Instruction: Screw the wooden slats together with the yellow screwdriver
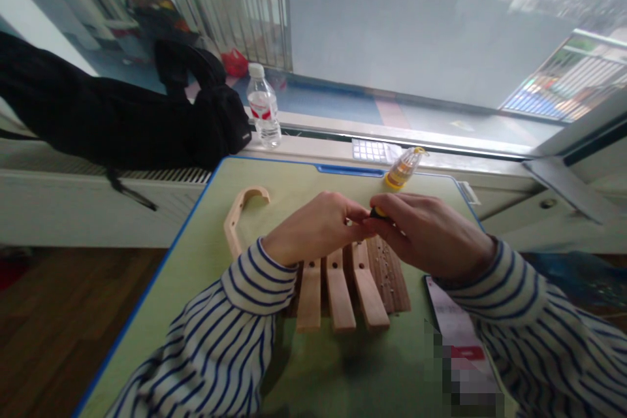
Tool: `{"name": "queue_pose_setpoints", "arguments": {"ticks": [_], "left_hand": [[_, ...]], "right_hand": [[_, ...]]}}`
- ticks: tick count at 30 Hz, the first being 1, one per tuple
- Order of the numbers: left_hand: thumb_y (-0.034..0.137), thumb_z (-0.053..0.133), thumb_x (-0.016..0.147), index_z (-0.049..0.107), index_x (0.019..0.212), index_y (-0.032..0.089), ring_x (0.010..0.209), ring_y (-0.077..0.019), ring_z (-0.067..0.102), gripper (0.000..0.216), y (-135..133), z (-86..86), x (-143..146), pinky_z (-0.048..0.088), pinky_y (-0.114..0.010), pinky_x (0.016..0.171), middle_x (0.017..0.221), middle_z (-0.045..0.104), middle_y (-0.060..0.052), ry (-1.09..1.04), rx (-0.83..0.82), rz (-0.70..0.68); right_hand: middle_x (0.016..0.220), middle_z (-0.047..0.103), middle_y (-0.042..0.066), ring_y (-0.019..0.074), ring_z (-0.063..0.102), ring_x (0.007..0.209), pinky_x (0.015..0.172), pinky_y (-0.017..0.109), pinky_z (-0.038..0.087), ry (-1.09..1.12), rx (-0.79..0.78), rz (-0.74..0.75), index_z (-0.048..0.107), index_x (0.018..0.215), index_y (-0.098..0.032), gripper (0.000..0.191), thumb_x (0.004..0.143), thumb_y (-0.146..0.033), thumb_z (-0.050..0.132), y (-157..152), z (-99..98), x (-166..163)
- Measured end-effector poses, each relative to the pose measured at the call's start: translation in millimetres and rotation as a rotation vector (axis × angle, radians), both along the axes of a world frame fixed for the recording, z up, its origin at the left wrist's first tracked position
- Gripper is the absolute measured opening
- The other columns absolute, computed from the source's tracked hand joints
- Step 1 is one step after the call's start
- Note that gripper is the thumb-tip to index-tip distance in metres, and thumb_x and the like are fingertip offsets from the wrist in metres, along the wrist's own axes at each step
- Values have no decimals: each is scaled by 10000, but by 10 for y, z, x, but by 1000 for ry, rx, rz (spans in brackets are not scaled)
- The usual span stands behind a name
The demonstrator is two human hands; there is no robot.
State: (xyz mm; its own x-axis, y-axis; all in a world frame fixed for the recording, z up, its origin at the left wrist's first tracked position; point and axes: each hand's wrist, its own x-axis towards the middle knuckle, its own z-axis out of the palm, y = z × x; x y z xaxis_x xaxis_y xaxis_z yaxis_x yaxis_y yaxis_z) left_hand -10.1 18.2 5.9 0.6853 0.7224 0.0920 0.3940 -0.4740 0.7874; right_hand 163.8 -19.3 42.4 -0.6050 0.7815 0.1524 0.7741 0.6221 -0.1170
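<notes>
My left hand (316,230) and my right hand (425,232) meet above the middle of a green desk (206,255), fingers closed. My right hand grips a small black and yellow tool (376,212), a screwdriver handle by its look. My left fingers pinch at its tip; what they hold is too small to make out. Under the hands lie three wooden slats (337,290) side by side, each with a hole near the top, beside a darker wooden piece (392,274). A curved wooden piece (240,212) lies to the left.
A clear and yellow case of screwdriver bits (404,168) lies at the desk's far edge. A water bottle (263,108) and a black bag (122,111) rest on the window sill. A phone (453,320) lies at the right near my sleeve.
</notes>
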Motion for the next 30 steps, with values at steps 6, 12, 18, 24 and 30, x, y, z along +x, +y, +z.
{"name": "queue_pose_setpoints", "arguments": {"ticks": [6,12,18,24,30], "left_hand": [[344,537,769,690,784,156,619,-94,514,242,-24,16,46,330,-186,554,647,619,8,-28,15,40],[367,498,793,698,760,140,561,-81,480,304,-33,61,42,308,-187,525,574,584,7,13,31,27],[327,528,770,692,760,136,600,-95,476,252,-23,50,23,299,-192,535,588,548,6,7,19,0],[333,535,758,682,743,129,620,-103,483,252,-6,7,10,308,-195,540,608,552,13,-22,-9,0],[334,539,755,688,751,135,600,-97,478,248,8,7,6,314,-191,534,584,543,21,-34,-41,-8]], "right_hand": [[694,561,22,111,473,621,549,256,309,-51,-30,-52,482,851,-164,224,874,-351,363,2,38,25],[835,596,53,139,526,720,579,265,331,-123,-34,-16,499,972,-171,271,861,-387,380,1,174,50],[834,591,50,126,521,733,601,260,334,-170,-117,83,521,957,-162,203,861,-276,384,20,287,33],[785,576,39,103,490,678,582,246,325,-147,-87,86,540,893,-152,180,860,-232,382,53,196,40],[767,566,45,109,478,676,588,252,333,-106,-39,92,541,911,-141,229,882,-257,345,50,111,50]]}}
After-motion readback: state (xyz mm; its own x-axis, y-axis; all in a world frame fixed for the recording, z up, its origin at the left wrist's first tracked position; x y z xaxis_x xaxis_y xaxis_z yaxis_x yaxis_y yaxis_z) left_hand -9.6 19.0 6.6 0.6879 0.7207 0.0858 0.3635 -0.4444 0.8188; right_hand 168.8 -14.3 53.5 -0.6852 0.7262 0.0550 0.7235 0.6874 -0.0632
